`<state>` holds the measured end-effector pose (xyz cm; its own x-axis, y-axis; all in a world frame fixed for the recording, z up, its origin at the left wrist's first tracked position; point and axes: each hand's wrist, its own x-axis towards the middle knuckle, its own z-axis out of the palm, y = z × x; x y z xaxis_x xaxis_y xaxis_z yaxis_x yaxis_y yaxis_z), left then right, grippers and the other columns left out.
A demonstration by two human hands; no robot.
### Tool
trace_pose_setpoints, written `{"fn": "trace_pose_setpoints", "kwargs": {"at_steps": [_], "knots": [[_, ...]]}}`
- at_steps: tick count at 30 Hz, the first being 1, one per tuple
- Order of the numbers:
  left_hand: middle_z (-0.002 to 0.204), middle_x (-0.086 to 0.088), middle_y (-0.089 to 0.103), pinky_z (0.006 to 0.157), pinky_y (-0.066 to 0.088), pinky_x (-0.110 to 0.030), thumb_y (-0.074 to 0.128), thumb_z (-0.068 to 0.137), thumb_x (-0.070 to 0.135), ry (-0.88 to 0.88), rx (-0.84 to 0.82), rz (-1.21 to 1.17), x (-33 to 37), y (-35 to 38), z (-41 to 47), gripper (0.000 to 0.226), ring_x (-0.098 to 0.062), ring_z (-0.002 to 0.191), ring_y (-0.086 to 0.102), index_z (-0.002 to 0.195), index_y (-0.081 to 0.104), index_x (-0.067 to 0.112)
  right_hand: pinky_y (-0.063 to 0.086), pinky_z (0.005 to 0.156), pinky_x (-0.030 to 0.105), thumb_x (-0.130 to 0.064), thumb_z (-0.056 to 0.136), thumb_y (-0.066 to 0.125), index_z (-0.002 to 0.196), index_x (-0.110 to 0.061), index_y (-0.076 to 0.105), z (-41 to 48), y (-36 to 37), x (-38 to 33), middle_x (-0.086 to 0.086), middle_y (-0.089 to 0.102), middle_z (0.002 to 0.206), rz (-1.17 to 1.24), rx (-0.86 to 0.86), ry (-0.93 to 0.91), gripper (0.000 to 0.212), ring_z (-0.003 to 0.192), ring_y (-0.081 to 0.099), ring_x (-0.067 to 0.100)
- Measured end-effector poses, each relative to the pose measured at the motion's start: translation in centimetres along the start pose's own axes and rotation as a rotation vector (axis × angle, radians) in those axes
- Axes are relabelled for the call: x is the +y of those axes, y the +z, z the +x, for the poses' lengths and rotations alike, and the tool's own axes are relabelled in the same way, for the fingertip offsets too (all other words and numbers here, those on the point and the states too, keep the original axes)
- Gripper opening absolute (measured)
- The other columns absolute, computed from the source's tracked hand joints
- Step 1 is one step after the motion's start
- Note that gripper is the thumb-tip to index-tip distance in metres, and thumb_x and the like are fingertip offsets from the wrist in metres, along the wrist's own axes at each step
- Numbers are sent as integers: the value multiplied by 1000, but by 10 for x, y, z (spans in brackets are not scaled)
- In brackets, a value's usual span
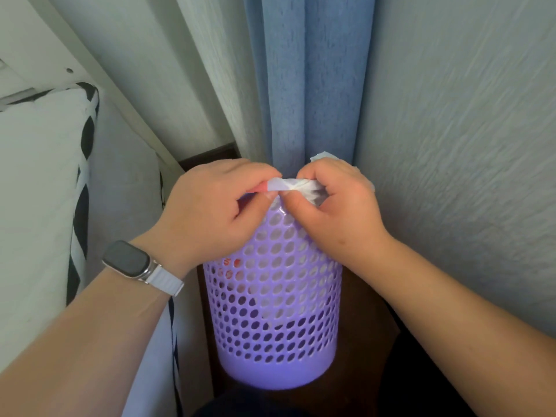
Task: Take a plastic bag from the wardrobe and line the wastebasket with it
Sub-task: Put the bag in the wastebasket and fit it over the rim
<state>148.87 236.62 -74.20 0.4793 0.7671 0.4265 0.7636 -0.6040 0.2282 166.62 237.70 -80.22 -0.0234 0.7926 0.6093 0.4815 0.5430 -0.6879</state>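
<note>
Purple wastebasket (273, 326) stands in the corner by the blue curtain (301, 85). My left hand (210, 206) pinches the bunched plastic bag (301, 186) just above its rim; my right hand (340, 206) curls round the other end. Risk I see: tugging too hard tears the thin film, or the light basket tips over.

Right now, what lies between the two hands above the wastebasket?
In the head view, a bunched stretch of white plastic bag joins the left hand and right hand; both pinch it.
</note>
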Motion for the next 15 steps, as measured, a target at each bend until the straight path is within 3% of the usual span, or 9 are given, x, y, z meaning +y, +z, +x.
{"fn": "trace_pose_setpoints", "kwargs": {"at_steps": [7, 11, 15], "knots": [[86, 4, 67, 67, 46, -38, 50, 91, 23, -31, -58, 25, -11, 5, -5, 18, -20, 81, 61, 101, 64, 21, 47, 79, 38, -26, 87, 68, 96, -11, 67, 9, -16, 19, 4, 61, 90, 65, -255, -140, 18, 86, 57, 20], [86, 4, 66, 69, 43, -36, 50, 91, 19, -96, -34, 34, -21, 2, -4, 17, -17, 83, 57, 98, 65, 19, 44, 78, 49, -24, 87, 66, 92, -10, 64, 13, -20, 24, 5, 61, 91, -92, -218, -214, 15, 87, 57, 28], [78, 12, 57, 63, 38, -29, 50, 89, 20, -170, -2, 32, -20, 2, -5, 16, -11, 77, 51, 94, 65, 21, 42, 77, 48, -11, 82, 68, 80, -6, 61, 10, -21, 20, 10, 60, 87, -183, -92, -307, 9, 83, 56, 33]]}}
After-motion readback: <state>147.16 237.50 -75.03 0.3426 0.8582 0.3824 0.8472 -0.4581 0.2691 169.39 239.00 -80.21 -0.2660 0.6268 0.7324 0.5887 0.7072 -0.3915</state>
